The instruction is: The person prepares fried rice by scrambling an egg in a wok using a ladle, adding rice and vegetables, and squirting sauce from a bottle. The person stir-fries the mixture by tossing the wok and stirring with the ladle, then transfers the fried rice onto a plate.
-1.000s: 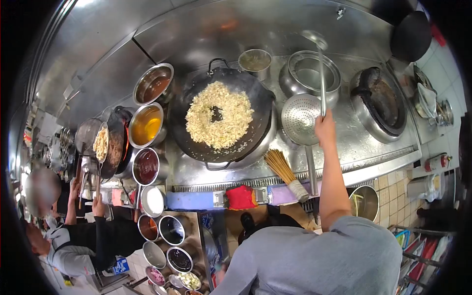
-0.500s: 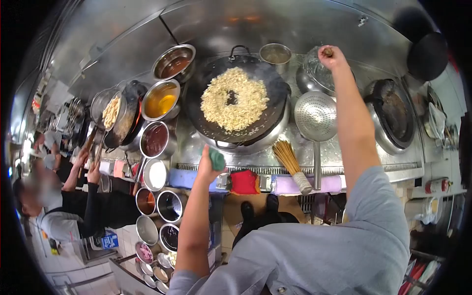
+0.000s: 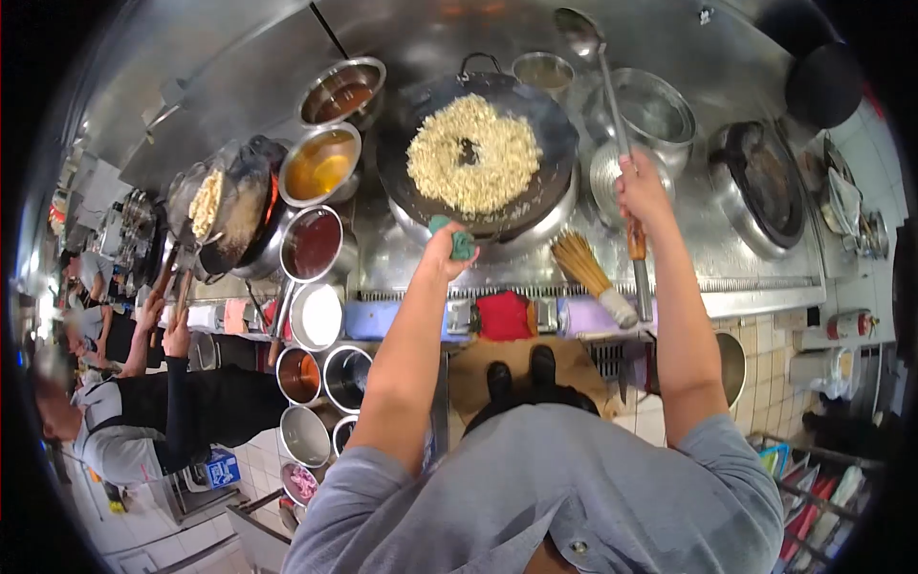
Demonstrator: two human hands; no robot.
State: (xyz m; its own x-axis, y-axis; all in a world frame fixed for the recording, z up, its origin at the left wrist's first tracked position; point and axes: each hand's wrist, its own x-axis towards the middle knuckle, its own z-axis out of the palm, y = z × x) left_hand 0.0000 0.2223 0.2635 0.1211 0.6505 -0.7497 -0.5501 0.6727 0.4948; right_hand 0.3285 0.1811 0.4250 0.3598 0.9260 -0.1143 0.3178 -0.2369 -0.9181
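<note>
My left hand (image 3: 442, 256) is closed around a folded green cloth (image 3: 463, 246), right at the near edge of the black wok (image 3: 391, 170). Whether its fingers also grip the wok's near handle is hidden. Rice-like pale food (image 3: 472, 158) lies in a ring in the wok, with a dark gap in the middle. My right hand (image 3: 646, 196) grips a long ladle (image 3: 613, 88) by its shaft, just above the wooden handle end. The ladle's bowl points up and away, over the back of the stove. Below that hand lies a perforated skimmer (image 3: 606, 182), partly covered.
A bamboo brush (image 3: 587, 271) and a red cloth (image 3: 505, 315) lie along the front edge. Metal bowls of sauce (image 3: 312, 243) and yellow oil (image 3: 323, 165) stand left. A water pot (image 3: 653, 110) is back right. At left, a co-worker (image 3: 143, 421) holds a strainer (image 3: 202, 203).
My left hand with the green cloth has come up to the wok's edge. My right hand has drawn back from the water pot, and the ladle now points upward.
</note>
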